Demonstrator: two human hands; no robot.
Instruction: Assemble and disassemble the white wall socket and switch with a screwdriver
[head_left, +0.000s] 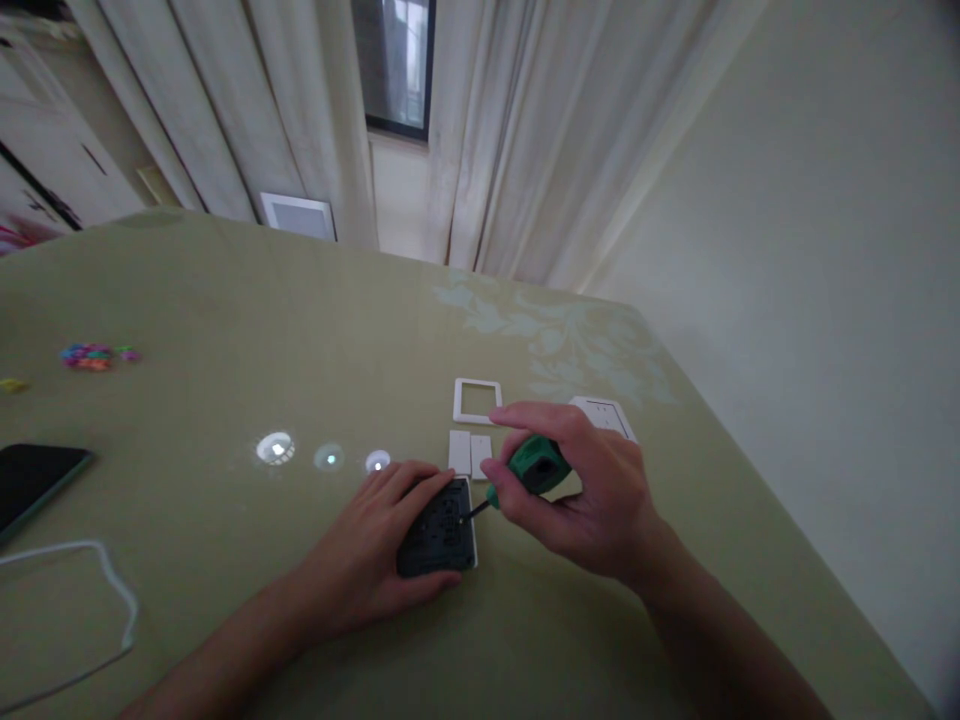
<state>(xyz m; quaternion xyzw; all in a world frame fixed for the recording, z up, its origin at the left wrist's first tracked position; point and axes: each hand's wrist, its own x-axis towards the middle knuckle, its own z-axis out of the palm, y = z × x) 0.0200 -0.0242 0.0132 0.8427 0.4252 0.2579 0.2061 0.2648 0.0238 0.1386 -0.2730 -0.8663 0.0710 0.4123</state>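
A wall switch body [442, 535], dark on the side facing up with a white rim, lies on the table. My left hand [386, 535] is closed around its left side, thumb along the near edge and fingers over the far edge. Between the thumb and fingers of my right hand [592, 490] is a green-handled screwdriver [538, 465]. It is tilted, and its metal shaft reaches down to the dark face of the switch body. Just beyond lie two white rocker plates [460, 453], side by side, and a square white frame [477, 401].
Partly behind my right hand lies a white faceplate [606, 415]. On the left are a dark phone [37, 480], a white cable [112, 580] and a small heap of colourful pieces [90, 356]. A wall [810, 300] runs along the table's right edge.
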